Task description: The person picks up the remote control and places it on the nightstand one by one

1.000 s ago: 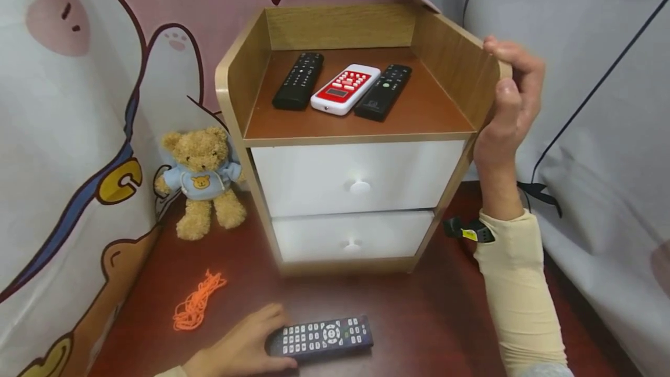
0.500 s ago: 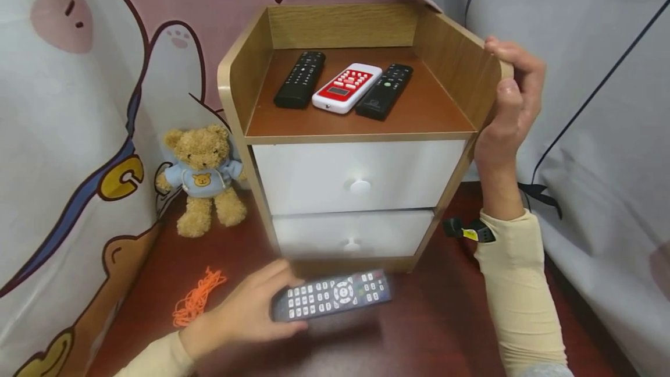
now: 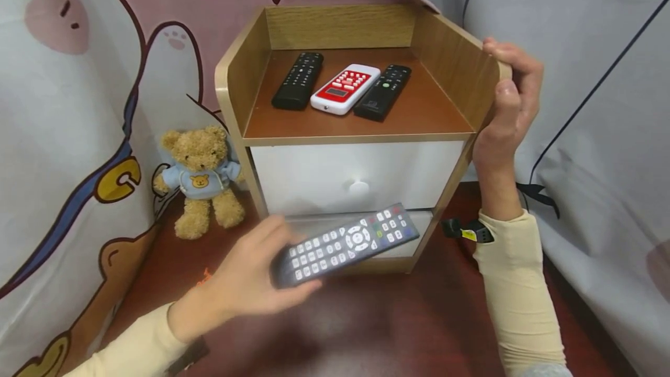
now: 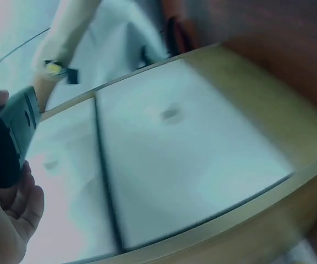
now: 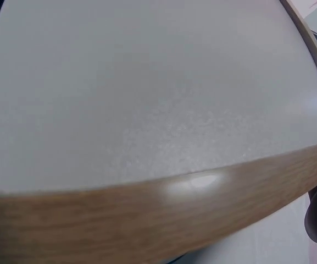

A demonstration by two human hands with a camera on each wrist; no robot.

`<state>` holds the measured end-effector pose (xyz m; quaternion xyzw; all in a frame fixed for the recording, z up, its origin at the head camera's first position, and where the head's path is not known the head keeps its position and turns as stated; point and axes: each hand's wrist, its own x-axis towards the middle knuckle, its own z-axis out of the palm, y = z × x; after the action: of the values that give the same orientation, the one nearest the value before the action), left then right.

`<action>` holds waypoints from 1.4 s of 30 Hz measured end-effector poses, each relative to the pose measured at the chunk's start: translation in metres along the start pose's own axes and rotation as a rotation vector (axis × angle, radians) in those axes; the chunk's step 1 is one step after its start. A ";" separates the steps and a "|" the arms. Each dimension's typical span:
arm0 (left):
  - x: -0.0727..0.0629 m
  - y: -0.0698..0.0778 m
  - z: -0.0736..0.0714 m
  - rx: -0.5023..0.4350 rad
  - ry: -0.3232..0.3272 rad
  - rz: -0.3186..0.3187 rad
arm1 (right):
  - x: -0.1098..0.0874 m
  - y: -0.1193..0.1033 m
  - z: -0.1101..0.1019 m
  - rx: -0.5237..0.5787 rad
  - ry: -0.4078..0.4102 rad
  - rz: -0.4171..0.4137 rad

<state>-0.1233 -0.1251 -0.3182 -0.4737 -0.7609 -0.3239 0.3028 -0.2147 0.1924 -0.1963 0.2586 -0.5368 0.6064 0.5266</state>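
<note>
My left hand (image 3: pixel 256 272) grips the near end of a dark remote control (image 3: pixel 335 252), its white buttons facing up. The remote is held off the table, tilted, in front of the lower white drawer (image 3: pixel 392 249). In the left wrist view the remote (image 4: pixel 16 129) shows at the left edge, between thumb and fingers. My right hand (image 3: pixel 510 98) holds the top of the small wooden cabinet's right side panel (image 3: pixel 452 63). On the cabinet's brown top lie a black remote (image 3: pixel 298 81), a white and red remote (image 3: pixel 345 89) and another black remote (image 3: pixel 383 93).
A teddy bear (image 3: pixel 201 173) in a blue hoodie sits left of the cabinet. Orange string (image 3: pixel 205 276) is mostly hidden behind my left hand. The upper drawer (image 3: pixel 309 176) is closed. Printed fabric hangs at the left and back, and pale cloth (image 3: pixel 602 92) at the right.
My left hand has lifted the dark remote off the table and carried it up and forward, in front of the drawers. My right hand keeps its place on the side panel.
</note>
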 end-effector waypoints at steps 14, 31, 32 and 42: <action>0.088 0.019 -0.032 0.142 0.119 -0.041 | 0.000 -0.001 -0.003 -0.014 -0.011 -0.005; 0.176 0.046 -0.022 0.436 -0.186 -0.414 | -0.003 0.001 -0.002 0.002 -0.014 -0.028; 0.180 0.047 -0.021 0.459 -0.210 -0.431 | -0.003 0.001 -0.002 -0.004 -0.013 -0.028; 0.213 0.045 0.001 0.631 -0.334 -0.503 | -0.001 0.000 -0.006 -0.038 -0.030 -0.029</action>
<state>-0.1603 0.0028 -0.1455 -0.2037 -0.9529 -0.0578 0.2171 -0.2128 0.1980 -0.1985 0.2652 -0.5522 0.5844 0.5322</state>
